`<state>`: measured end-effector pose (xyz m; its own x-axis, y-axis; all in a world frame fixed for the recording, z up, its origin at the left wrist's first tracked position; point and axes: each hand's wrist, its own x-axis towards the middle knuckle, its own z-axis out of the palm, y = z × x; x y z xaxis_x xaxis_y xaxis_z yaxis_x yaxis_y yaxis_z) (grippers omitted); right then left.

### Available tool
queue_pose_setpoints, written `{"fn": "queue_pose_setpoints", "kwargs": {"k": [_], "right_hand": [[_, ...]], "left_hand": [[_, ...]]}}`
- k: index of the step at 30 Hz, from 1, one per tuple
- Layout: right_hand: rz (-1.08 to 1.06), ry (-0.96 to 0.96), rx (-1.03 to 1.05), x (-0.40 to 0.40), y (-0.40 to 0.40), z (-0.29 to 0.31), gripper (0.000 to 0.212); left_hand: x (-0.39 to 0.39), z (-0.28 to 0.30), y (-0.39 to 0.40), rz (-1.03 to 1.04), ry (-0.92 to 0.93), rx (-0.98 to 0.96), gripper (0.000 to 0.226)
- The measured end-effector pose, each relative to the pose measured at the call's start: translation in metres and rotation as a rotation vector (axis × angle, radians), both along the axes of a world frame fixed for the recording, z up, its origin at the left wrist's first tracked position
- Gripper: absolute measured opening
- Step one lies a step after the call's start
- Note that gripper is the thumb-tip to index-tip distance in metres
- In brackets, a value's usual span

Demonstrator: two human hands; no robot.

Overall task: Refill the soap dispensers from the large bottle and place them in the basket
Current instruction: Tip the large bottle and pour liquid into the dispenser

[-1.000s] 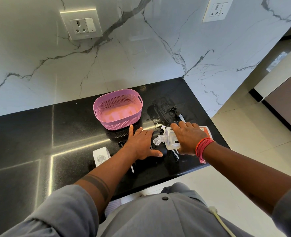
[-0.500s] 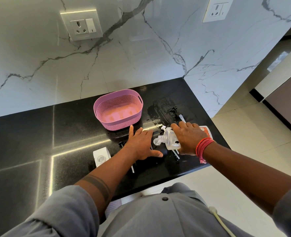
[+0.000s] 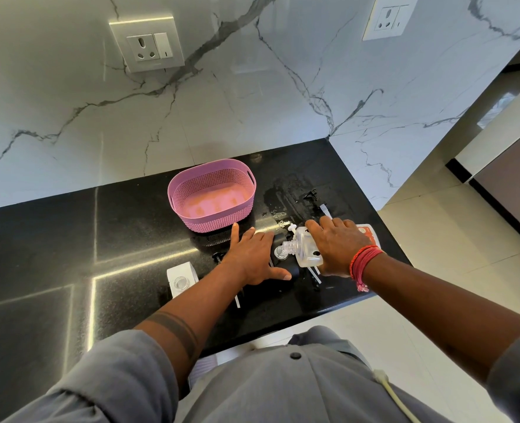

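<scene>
clear plastic under my right hand, pink basket waiting

clear plastic dispensers (image 3: 306, 250) lie on their sides on the black counter (image 3: 69, 239), caps off, necks pointing left. i have my right hand (image 3: 338, 245) laid over them, fingers together and curled on top; i judge this is to stop them rolling while i sort out the pieces. my left hand (image 3: 254, 254) lies flat and spread on the counter just left of the open necks, holding nothing. the pink basket (image 3: 191, 190) sits empty just behind the left hand, close enough for a short transfer. a white-and-orange container (image 3: 367, 233), perhaps the large bottle, peeks out beyond my right hand. loose pump heads and tubes lie around. refilling looks not yet begun.
</scene>
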<state>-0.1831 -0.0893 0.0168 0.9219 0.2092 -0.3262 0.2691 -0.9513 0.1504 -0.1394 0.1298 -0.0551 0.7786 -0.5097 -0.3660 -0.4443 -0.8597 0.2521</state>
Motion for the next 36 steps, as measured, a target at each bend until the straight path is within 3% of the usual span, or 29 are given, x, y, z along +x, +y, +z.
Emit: {"fn": "queue_pose_setpoints", "kwargs": {"k": [36], "right_hand": [[-0.002,-0.008,-0.008,-0.0002,0.0002,-0.0011,0.102]], "left_hand": [[0.0003,-0.0013,0.0001,-0.001,-0.008,0.002,0.126]]}}
